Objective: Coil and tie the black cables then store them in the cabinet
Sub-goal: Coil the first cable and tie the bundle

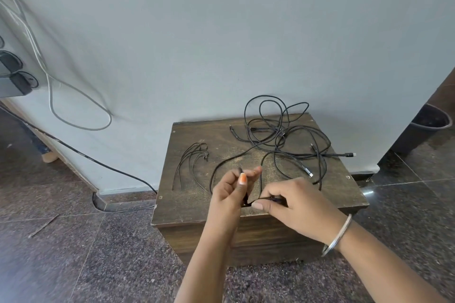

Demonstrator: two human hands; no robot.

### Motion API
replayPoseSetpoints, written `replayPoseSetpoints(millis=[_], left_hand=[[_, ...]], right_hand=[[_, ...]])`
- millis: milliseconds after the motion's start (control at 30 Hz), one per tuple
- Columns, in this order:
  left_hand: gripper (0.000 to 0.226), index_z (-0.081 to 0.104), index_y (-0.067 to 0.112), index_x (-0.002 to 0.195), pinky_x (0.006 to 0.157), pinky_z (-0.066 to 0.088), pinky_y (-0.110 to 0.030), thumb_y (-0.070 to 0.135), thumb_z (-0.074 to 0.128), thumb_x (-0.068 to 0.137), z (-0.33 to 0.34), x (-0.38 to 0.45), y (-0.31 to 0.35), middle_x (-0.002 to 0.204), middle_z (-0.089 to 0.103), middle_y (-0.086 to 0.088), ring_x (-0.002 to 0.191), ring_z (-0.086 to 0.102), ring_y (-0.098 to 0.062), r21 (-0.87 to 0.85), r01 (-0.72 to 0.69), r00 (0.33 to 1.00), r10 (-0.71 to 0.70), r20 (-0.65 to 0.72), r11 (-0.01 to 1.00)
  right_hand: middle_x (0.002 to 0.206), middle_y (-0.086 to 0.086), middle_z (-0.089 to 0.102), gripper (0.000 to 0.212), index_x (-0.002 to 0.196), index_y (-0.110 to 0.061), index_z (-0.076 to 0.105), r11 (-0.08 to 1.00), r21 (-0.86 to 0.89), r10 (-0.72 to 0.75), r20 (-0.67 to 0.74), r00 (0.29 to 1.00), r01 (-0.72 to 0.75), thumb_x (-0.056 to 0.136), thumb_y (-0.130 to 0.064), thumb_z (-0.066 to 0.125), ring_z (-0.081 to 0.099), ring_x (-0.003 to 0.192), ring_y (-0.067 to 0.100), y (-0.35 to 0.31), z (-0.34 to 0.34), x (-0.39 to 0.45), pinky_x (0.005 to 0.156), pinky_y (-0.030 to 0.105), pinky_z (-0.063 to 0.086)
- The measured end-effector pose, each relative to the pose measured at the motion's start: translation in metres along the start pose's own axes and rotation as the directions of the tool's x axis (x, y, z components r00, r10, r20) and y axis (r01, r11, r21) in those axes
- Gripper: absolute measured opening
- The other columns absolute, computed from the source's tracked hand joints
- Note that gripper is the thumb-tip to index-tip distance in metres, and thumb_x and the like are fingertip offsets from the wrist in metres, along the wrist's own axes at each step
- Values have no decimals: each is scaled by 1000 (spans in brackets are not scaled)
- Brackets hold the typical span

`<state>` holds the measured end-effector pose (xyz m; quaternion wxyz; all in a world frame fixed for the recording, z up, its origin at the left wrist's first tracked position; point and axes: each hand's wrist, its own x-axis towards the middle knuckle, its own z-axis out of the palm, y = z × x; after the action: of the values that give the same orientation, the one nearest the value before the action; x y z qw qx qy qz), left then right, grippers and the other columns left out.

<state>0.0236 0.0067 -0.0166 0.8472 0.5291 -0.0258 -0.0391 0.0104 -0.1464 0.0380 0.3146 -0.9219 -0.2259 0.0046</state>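
Observation:
A tangle of black cables (285,130) lies on the back right of a low dark wooden cabinet (187,206). One black cable (222,163) runs from the tangle forward to my hands. My left hand (231,192) pinches a fold of it between thumb and fingers above the cabinet's front edge. My right hand (293,204), with a metal bangle on the wrist, grips the same cable's end just to the right. Several thin black ties (190,165) lie on the cabinet's left side.
The cabinet stands against a pale wall on a dark speckled stone floor. A grey cable loop (81,110) hangs on the wall at left, and a black cord (81,155) runs down to the floor. A dark bucket (430,118) stands at right.

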Motion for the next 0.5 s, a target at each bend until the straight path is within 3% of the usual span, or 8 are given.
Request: replayPoseSetpoints(millis=[133,200,300,400,500], left_hand=[[24,67,8,104,86,44,-45,26,54,95,-1,-5,-1,99,68,-18,93,58,-26,299,59,971,-124,203,952],[23,69,8,101,94,42,-53,23,54,91,0,-7,1,87,68,-21,93,60,-27,291,135,950,-207,233,947],[28,69,6,89,94,48,-51,23,48,90,1,-8,7,49,49,-6,69,65,-25,70,302,914,-310,260,951],[31,65,8,78,80,55,-43,26,45,93,0,-10,12,43,30,4,48,46,-14,-123,422,868,-361,341,898],[38,63,7,72,72,58,-42,30,41,94,1,-13,16,36,28,7,40,43,-10,-381,457,875,-330,354,804]], right_hand=[[63,-2,68,31,70,-23,71,980,198,3,-147,989,26,70,-54,69,63,60,15,1,-3,4,57,41,50],[58,-3,66,33,66,-18,69,960,277,14,-216,976,48,64,-50,75,59,53,15,4,-4,8,52,39,49],[56,1,63,34,63,-12,65,931,360,55,-287,956,54,60,-42,81,54,50,15,11,-3,15,50,35,46],[63,7,67,24,71,-1,68,814,578,108,-240,965,53,66,-21,79,62,59,27,16,1,20,61,42,49],[78,9,71,20,90,-2,74,789,615,140,-182,973,1,74,-16,71,61,76,39,18,6,21,70,48,47]])
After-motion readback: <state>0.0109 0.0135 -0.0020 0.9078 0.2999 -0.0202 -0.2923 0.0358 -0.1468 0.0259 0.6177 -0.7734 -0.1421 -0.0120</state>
